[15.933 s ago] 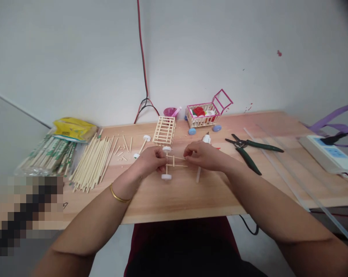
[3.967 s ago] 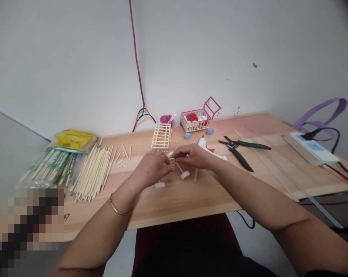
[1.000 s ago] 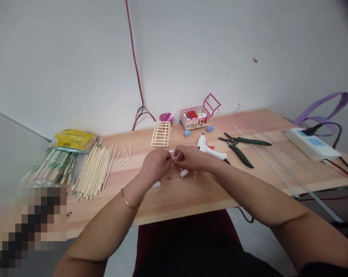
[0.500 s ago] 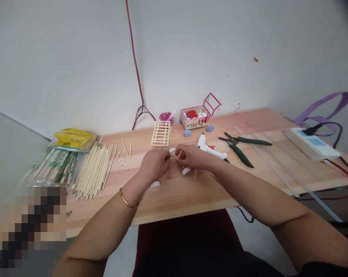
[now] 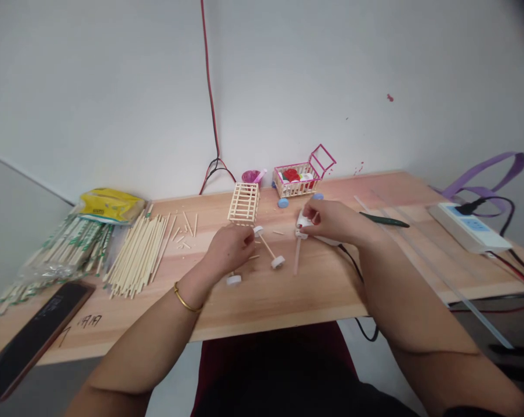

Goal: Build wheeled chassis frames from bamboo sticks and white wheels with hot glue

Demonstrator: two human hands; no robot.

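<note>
White wheels (image 5: 278, 262): three visible; one glue gun (image 5: 303, 222).

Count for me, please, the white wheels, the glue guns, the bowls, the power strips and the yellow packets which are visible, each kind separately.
White round wheels: 3 in view
White plastic glue gun: 1
Purple round bowl: 1
White rectangular power strip: 1
Yellow plastic packet: 1
Total: 7

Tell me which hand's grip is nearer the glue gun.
Right. The right grip is at the glue gun, fingers over its white body; the left grip is off to the gun's left, with an axle between it and the gun.
</note>
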